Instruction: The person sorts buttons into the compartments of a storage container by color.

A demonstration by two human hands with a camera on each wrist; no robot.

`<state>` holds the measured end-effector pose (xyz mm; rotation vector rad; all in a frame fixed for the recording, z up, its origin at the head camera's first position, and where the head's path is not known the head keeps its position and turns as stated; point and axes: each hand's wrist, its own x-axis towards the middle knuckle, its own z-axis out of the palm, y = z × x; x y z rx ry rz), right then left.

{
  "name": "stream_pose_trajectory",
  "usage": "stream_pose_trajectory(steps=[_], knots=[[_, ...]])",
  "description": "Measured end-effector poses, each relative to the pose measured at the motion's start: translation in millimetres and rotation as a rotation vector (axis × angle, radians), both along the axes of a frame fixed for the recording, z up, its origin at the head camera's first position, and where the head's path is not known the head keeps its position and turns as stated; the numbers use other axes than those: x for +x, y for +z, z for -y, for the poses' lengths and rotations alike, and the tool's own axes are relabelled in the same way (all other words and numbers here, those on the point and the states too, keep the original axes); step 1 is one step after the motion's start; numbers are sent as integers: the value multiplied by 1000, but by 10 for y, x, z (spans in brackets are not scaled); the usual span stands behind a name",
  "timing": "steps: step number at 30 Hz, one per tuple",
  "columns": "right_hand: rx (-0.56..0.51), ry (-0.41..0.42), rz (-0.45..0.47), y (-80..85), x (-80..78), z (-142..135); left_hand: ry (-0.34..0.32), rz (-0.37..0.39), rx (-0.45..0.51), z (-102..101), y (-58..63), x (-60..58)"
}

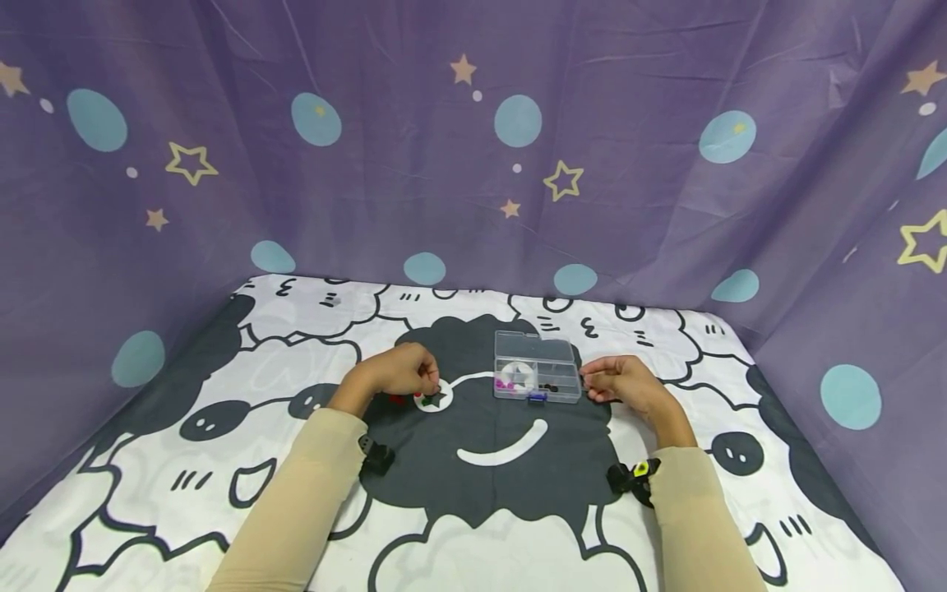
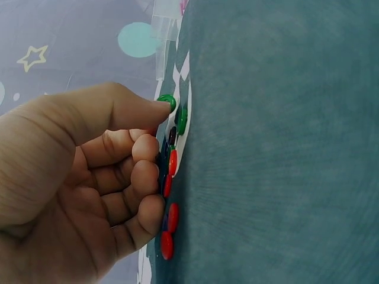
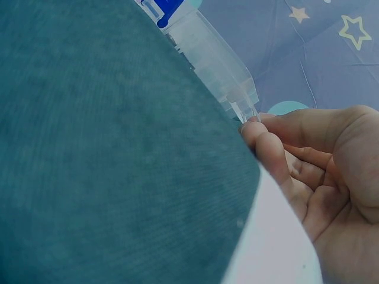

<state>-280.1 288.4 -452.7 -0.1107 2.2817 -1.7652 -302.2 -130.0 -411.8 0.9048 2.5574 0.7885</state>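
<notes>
My left hand (image 1: 403, 370) is over a white disc (image 1: 447, 400) with a dark star on it. Its thumb and forefinger pinch a small green button (image 2: 168, 101). Another green button (image 2: 182, 120) lies on the disc, and several red buttons (image 2: 167, 245) lie along the cloth by the curled fingers. At the right, the thumb and fingertips of my right hand (image 1: 625, 385) pinch a corner of a clear plastic box (image 1: 565, 395). The box's lid (image 1: 533, 346) is raised at the back, and a blue latch (image 1: 537, 398) sits on its front.
In the box's left compartment are a white ring (image 1: 527, 372) and pink pieces (image 1: 505, 385). Dark pieces (image 1: 548, 387) lie further right inside it. A sheep-print cloth (image 1: 510, 485) covers the table, and a purple curtain (image 1: 414, 189) hangs behind.
</notes>
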Motion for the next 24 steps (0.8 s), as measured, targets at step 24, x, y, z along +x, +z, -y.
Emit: stream_pose_trajectory(steps=[24], knots=[[-14, -1, 1, 11, 16, -1, -3, 13, 32, -36, 10, -24]])
